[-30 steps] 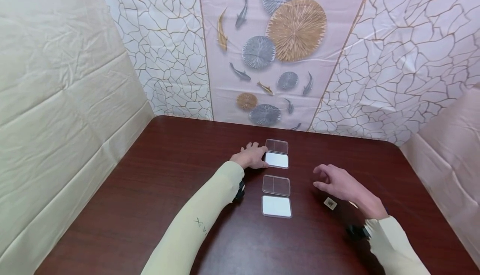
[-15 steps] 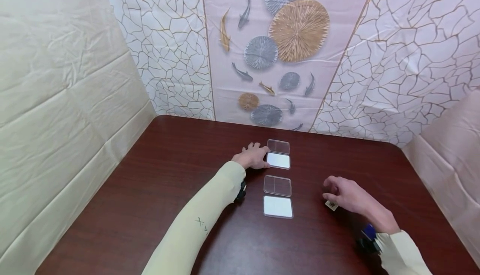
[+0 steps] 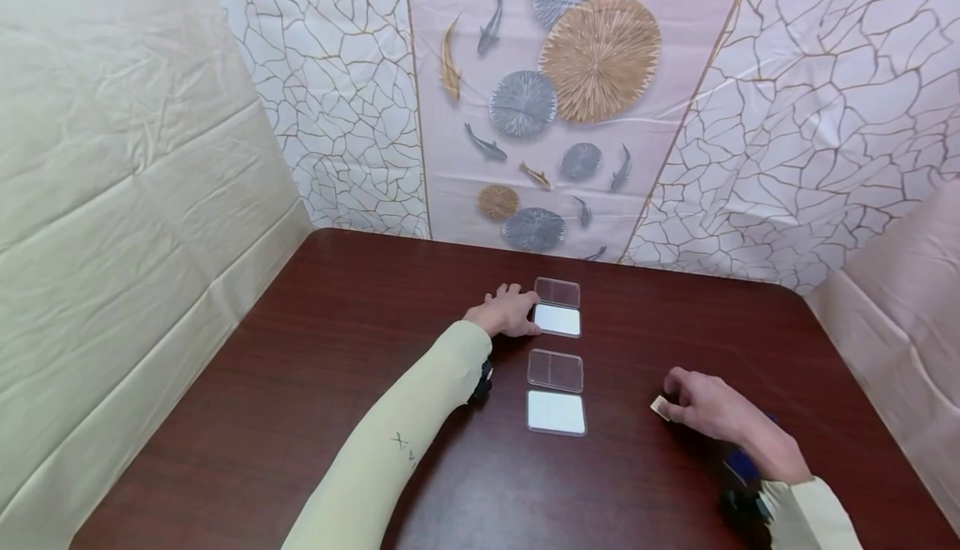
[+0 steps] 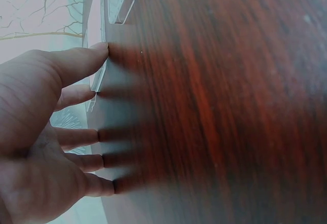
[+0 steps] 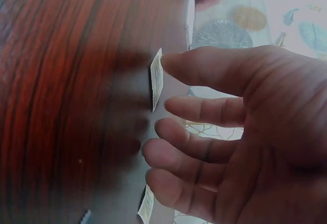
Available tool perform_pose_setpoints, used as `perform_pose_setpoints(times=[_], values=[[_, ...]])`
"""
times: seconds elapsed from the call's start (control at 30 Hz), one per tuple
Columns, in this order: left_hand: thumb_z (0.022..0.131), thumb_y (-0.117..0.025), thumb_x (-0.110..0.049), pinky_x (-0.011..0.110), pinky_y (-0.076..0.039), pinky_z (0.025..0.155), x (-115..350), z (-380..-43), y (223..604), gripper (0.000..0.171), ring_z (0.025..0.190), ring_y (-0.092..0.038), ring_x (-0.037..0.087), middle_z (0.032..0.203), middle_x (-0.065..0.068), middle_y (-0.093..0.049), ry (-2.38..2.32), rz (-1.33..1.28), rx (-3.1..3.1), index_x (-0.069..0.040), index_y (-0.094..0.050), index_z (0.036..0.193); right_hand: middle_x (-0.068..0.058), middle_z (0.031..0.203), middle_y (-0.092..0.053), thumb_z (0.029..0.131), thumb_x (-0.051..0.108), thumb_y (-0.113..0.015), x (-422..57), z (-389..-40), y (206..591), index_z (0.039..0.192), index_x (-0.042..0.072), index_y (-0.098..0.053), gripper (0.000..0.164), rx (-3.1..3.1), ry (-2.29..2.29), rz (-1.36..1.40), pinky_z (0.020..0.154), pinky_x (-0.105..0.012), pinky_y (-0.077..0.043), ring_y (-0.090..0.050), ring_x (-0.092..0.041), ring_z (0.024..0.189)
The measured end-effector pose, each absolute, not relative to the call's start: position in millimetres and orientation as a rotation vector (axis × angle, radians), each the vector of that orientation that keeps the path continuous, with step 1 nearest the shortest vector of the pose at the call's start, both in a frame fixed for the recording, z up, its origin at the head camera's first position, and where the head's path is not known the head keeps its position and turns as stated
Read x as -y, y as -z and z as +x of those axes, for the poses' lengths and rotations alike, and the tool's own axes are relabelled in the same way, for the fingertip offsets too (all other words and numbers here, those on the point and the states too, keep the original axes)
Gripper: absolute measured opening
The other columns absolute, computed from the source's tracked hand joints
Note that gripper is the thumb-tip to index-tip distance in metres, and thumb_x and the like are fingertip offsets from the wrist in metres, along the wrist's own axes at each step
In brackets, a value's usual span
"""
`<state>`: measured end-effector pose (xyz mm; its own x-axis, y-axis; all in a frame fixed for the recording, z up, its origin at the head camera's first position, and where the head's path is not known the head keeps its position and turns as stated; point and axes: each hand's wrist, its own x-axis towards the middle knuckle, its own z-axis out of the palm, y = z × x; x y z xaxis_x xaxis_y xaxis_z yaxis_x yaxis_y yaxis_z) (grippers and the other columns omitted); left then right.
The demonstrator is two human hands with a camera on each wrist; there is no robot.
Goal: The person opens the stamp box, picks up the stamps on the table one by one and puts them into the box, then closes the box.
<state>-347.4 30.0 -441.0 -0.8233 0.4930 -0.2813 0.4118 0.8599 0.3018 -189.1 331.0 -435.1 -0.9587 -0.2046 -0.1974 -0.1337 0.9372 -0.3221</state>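
My left hand (image 3: 506, 314) spreads its fingers on the table beside the far clear plastic case (image 3: 557, 320), which lies opened flat with a white insert. In the left wrist view, the thumb and index fingertip touch the edge of that case (image 4: 96, 25). My right hand (image 3: 708, 404) is low over a small postage stamp (image 3: 660, 407) with toothed edges. In the right wrist view, the thumb tip is right at the stamp (image 5: 157, 78), the index fingertip just past its other end. The remaining fingers are loosely bent. Under them lies a second stamp (image 5: 146, 207).
A second opened clear case (image 3: 556, 413) with a white insert lies nearer on the dark wood table (image 3: 360, 317). A dark blue piece (image 3: 741, 467) shows by the right wrist. Patterned cloth (image 3: 345, 100) hangs behind the table, plain cloth (image 3: 112, 225) at the left.
My right hand has moved right and toward me, down to the stamp, and now partly covers it. My left hand stays at the far case.
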Motion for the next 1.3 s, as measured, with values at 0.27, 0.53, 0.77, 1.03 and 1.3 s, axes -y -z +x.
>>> perform_pose_setpoints(times=[0.27,0.53,0.77,1.03,1.3], values=[[0.096,-0.059,-0.043,0.057,-0.021,0.119,-29.7,-346.6,441.3,0.06,0.15,-0.017,0.036,0.158,0.013,-0.028,-0.335,0.674,-2.681,-0.022,-0.039,0.15,-0.003,0.08,-0.061,0.089,0.025,-0.071,-329.9,-190.7,437.5,0.096,0.004,-0.06,0.025,-2.857,0.415,-0.233,0.06,-0.031,-0.043,-0.051,-0.014,0.067],[0.096,-0.059,-0.043,0.057,-0.022,0.118,-28.6,-345.7,442.1,0.061,0.15,-0.018,0.037,0.158,0.013,-0.029,-0.336,0.668,-2.689,-0.022,-0.04,0.149,-0.002,0.079,-0.064,0.088,0.017,-0.071,-327.3,-191.7,438.4,0.092,0.005,-0.064,0.014,-2.874,0.415,-0.247,0.059,-0.03,-0.044,-0.053,-0.013,0.067],[0.096,-0.06,-0.043,0.056,-0.02,0.119,-30.5,-347.5,442.0,0.06,0.151,-0.017,0.036,0.159,0.012,-0.028,-0.346,0.655,-2.685,-0.023,-0.04,0.149,0.001,0.075,-0.062,0.086,0.014,-0.07,-327.5,-188.6,439.9,0.09,0.007,-0.064,0.01,-2.904,0.451,-0.289,0.058,-0.029,-0.043,-0.052,-0.011,0.065],[0.096,-0.059,-0.043,0.056,-0.02,0.119,-31.1,-347.7,442.7,0.059,0.151,-0.016,0.037,0.159,0.013,-0.027,-0.345,0.668,-2.68,-0.023,-0.04,0.149,0.003,0.074,-0.06,0.085,0.011,-0.071,-325.8,-185.1,443.7,0.088,0.009,-0.062,0.009,-2.973,0.447,-0.351,0.058,-0.029,-0.042,-0.051,-0.01,0.065],[0.096,-0.06,-0.043,0.057,-0.021,0.119,-29.1,-348.8,442.6,0.06,0.151,-0.017,0.037,0.159,0.013,-0.028,-0.355,0.665,-2.675,-0.023,-0.04,0.149,0.001,0.075,-0.062,0.085,0.012,-0.072,-324.3,-183.1,447.1,0.094,0.006,-0.064,0.014,-3.009,0.456,-0.348,0.058,-0.03,-0.043,-0.054,-0.01,0.066]])
